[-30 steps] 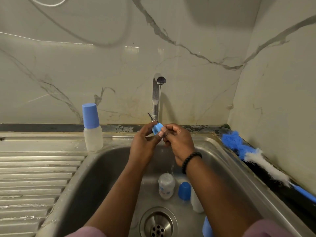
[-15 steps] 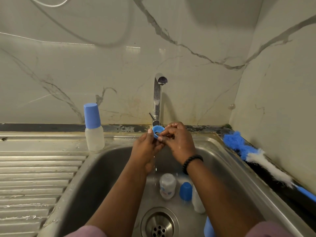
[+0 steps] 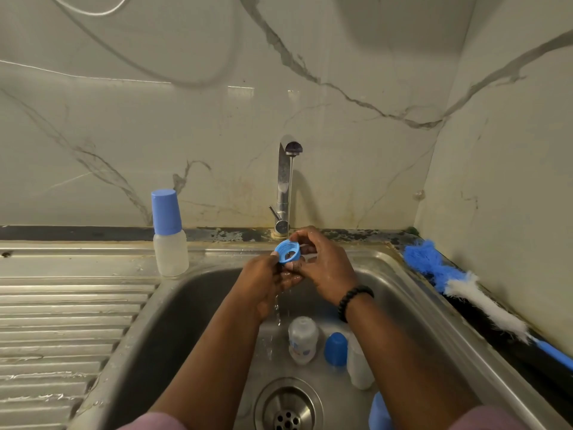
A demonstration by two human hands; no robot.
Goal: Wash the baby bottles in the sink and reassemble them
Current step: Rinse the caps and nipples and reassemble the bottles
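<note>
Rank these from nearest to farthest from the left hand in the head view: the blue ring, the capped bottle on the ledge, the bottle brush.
1. Blue ring: held at the left hand's fingertips, under the tap.
2. Capped bottle: upright on the sink ledge, to the left.
3. Bottle brush: on the right-hand counter edge, beyond the right hand.

No legible text, brand, number or sign anywhere. Only a faint blue print on the clear bottle [image 3: 303,339] lying in the sink [image 3: 434,308] at about 6 o'clock of the frame, just at 12 o'clock of the drain [image 3: 288,405]; too small and blurred to read. Nothing printed visible on the capped bottle [image 3: 169,234] standing at 9 o'clock of the tap [image 3: 283,187].
</note>
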